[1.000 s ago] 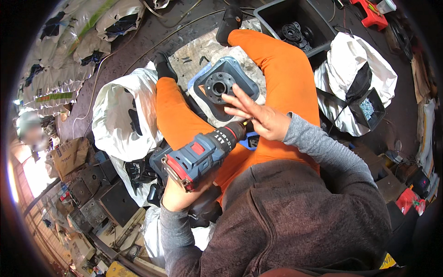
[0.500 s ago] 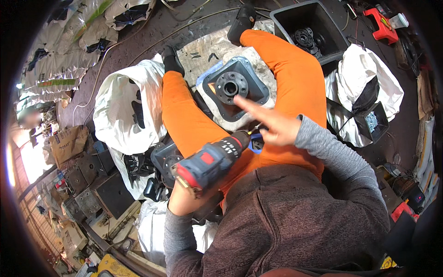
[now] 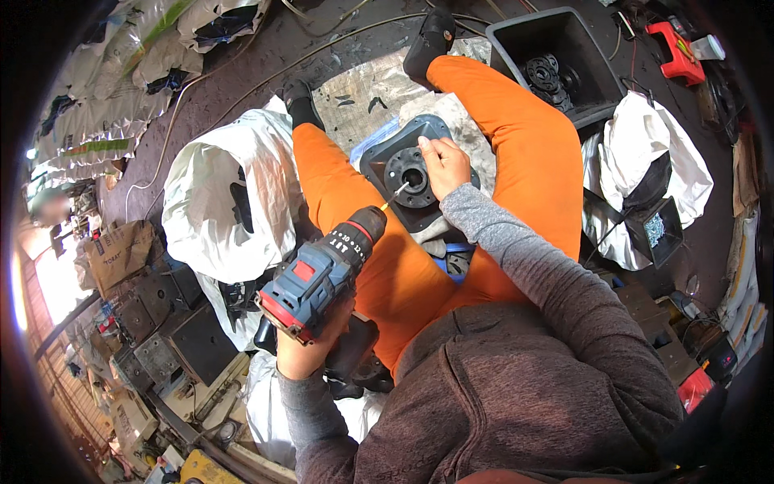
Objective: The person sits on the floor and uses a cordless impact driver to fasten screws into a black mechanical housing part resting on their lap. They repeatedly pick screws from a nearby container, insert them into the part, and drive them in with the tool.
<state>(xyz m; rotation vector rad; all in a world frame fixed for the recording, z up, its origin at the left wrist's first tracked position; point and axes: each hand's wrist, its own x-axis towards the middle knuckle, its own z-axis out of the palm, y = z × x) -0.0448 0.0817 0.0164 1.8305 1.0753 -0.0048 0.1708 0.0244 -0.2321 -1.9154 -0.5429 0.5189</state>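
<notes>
My left hand [image 3: 313, 345] is wrapped round the handle of a blue and red cordless drill [image 3: 318, 270]. A thin bit [image 3: 397, 194] sticks out of its black chuck, with the tip over the near left part of a round dark flange [image 3: 394, 173]. That flange has a central bore and holes round it, and sits on a grey square housing [image 3: 427, 127] with rounded corners. Over the flange's right side, my right hand [image 3: 448, 168] is closed with thumb and fingertips together; anything between them is too small to make out.
Between my orange-clad legs the housing rests on a pale cloth. A black bin [image 3: 592, 64] with dark round flanges stands at the far right. White sacks [image 3: 226, 202] flank my legs; a small black tray [image 3: 655, 230] of silvery fasteners lies right. Hoses cross the floor.
My right hand has moved away from the drill and up to the flange, its pointing finger now folded in. The drill has turned so its bit reaches over the flange.
</notes>
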